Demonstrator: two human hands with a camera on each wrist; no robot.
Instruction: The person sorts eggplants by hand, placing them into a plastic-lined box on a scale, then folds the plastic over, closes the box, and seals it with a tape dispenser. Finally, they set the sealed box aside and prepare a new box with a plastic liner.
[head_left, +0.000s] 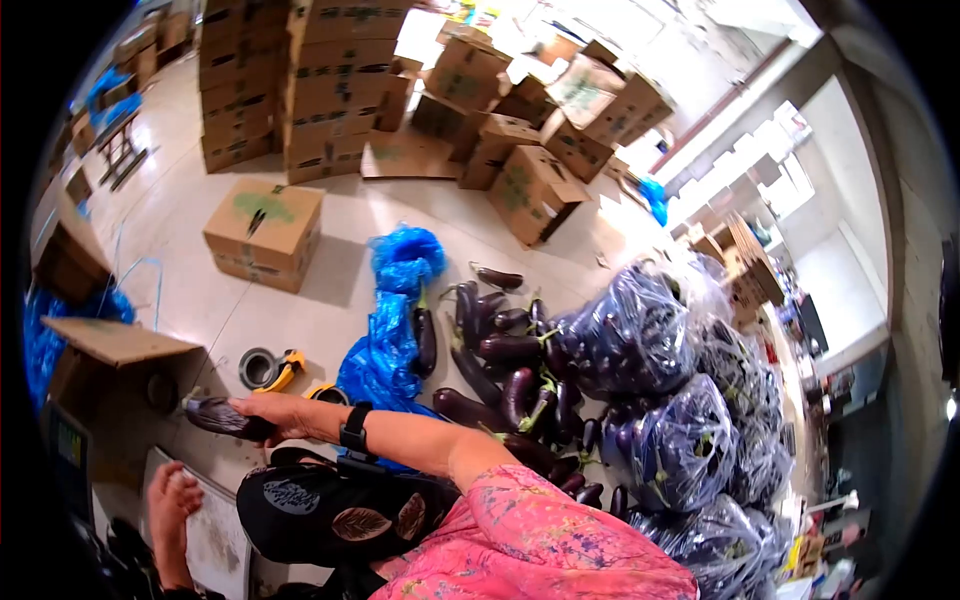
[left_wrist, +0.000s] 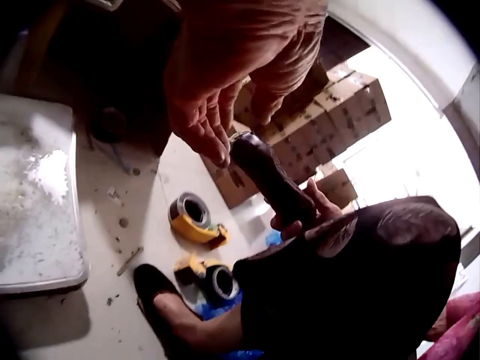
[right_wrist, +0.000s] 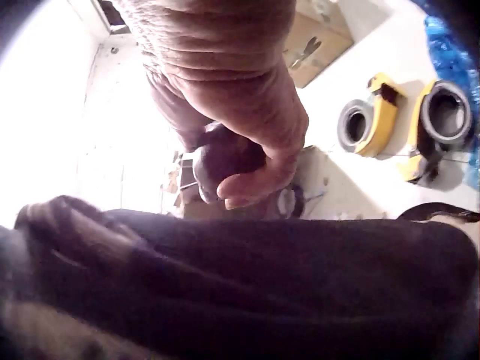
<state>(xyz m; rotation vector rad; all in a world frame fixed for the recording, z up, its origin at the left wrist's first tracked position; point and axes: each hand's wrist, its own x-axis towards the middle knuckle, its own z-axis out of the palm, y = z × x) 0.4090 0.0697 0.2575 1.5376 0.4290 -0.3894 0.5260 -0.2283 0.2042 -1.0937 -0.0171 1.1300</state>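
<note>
My right hand [head_left: 277,414] grips one end of a dark purple eggplant [head_left: 226,418], held out above the floor in front of my knees. In the right wrist view the fingers and thumb wrap round the eggplant [right_wrist: 225,159]. Below it in the head view, my left hand [head_left: 173,497] is raised with loosely bent fingers and holds nothing. In the left wrist view the left fingertips [left_wrist: 221,155] overlap the eggplant's stem end [left_wrist: 241,138]. More eggplants [head_left: 510,348] lie in a heap on the floor to my right.
A white-topped scale [left_wrist: 37,195] stands by my left hand. An open carton [head_left: 120,342] is at the left. Two tape dispensers [left_wrist: 196,217] and blue plastic [head_left: 385,345] lie on the floor. Bagged eggplants [head_left: 630,325] stand at the right; a closed carton [head_left: 262,232] and stacked cartons [head_left: 340,90] are farther off.
</note>
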